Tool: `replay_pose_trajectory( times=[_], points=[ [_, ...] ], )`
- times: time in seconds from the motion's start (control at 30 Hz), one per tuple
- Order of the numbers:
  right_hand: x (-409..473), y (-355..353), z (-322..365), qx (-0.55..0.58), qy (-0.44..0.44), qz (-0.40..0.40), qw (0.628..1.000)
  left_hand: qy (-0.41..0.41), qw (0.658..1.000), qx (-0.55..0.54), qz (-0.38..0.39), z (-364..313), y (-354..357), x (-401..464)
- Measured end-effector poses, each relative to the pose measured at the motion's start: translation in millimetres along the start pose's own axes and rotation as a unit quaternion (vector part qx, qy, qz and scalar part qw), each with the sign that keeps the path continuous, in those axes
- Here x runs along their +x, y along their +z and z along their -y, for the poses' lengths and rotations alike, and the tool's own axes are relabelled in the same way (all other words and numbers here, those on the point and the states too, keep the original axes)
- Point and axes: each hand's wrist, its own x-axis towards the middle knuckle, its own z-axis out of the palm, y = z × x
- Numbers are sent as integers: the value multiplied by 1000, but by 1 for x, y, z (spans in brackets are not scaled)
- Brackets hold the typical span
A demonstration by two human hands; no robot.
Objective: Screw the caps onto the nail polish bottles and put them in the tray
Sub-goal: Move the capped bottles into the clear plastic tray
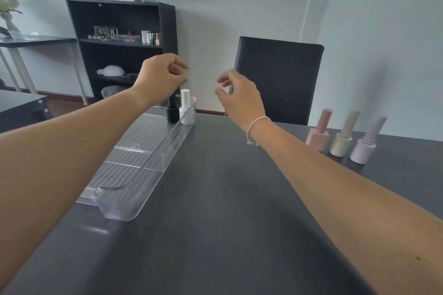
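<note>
From the head camera, both forearms reach out over a dark tabletop (227,211). The left hand (159,79) hangs above the far end of a clear plastic tray (134,175), its fingers loosely curled with nothing between them. Just below it a black nail polish bottle (172,110) stands upright with its cap on in the tray's far end, and a white nail polish bottle (186,109) stands capped right beside it, against the tray's right wall. The right hand (239,96), a pale cord bracelet (256,127) round its wrist, is raised to the right of the tray, fingers relaxed and slightly bent, holding nothing. Well to the right on the tabletop stand three more capped bottles in a row: a pink bottle (318,134), a beige bottle (342,136) and a lilac bottle (365,143), close together. Beyond the tabletop is a black chair (280,74), and a dark shelf unit (119,48) stands against the wall.
</note>
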Motion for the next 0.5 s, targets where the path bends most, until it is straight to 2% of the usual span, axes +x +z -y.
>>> replay_pose_trajectory(
  times=[0.23,0.5],
  points=[
    [-34,-84,-37,-17,-5,-66,998,78,995,-46,36,-71,37,-15],
    [-72,-179,-83,-54,22,-159,986,156,977,-80,122,-156,106,-41]
  ],
)
